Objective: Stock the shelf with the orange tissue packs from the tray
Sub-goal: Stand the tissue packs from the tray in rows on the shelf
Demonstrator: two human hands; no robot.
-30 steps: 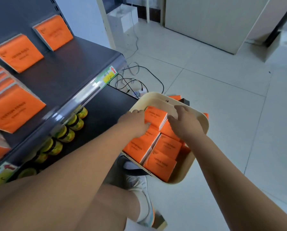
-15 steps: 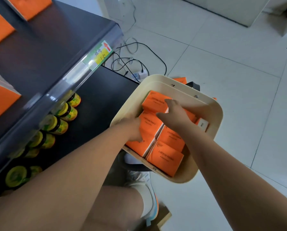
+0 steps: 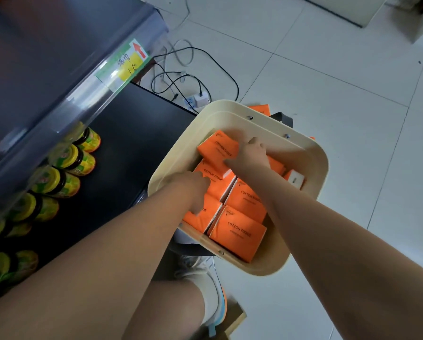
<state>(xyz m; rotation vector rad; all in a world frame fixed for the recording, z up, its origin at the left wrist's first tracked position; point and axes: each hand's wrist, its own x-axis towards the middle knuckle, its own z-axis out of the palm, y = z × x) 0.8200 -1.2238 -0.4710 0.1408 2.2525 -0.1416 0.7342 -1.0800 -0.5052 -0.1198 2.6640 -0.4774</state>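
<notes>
The shelf (image 3: 58, 57) has slid toward the view's edge as the gaze dropped onto the tray (image 3: 316, 168), the orange tissue packs (image 3: 237, 231) still inside. The right hand (image 3: 251, 155) now clasps the far-left-corner pack (image 3: 216, 147), seemingly ready to lift. The left hand (image 3: 193, 187) covers the neighbouring pack (image 3: 216, 176), grip unclear.

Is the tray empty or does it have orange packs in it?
Not empty. The tray holds several orange tissue packs lying side by side, and the left hand and right hand both reach in among them.
</notes>
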